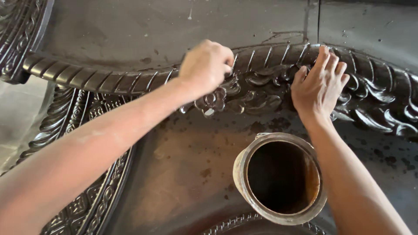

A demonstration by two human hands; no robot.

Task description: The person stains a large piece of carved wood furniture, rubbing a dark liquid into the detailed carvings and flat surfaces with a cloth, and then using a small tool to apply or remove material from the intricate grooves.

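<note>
The left hand (204,65) is curled shut at the ribbed upper edge of the dark carved moulding (270,89); what it grips is hidden. The right hand (320,85) rests flat, fingers open, on the carving. An open metal can (244,172) stands just below, bare dark surface (187,165) beside it.

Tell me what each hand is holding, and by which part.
Left hand is fisted at the dark carved moulding; what it grips is hidden. Right hand holds nothing, resting flat on the carving.

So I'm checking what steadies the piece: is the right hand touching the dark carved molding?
Touching. The head view shows the right hand lying flat, fingers spread, pressed on the carved molding, with no gap beneath it.
</note>
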